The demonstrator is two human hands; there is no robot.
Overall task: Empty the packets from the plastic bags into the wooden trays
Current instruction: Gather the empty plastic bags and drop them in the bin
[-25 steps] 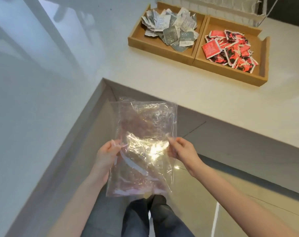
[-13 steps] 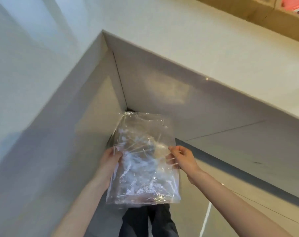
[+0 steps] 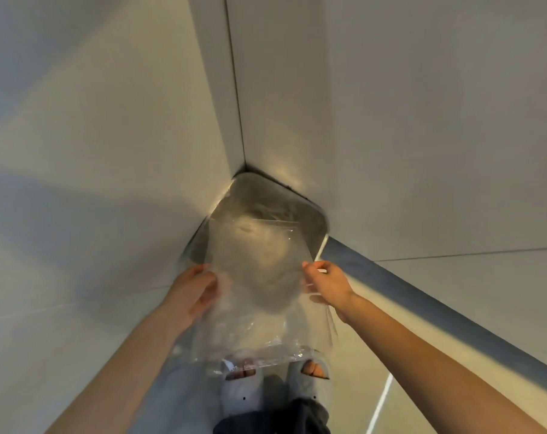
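Both hands are clamped on the empty plastic bag [image 3: 263, 296]: left hand [image 3: 192, 292], right hand [image 3: 327, 285]. View has dropped from worktop trays to corner bin [image 3: 313, 211]; bag held above it, disposal likely next.

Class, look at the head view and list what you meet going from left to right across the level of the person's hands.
Left hand → clear plastic bag, gripped at both side edges → right hand → grey floor strip along the foot of the wall.
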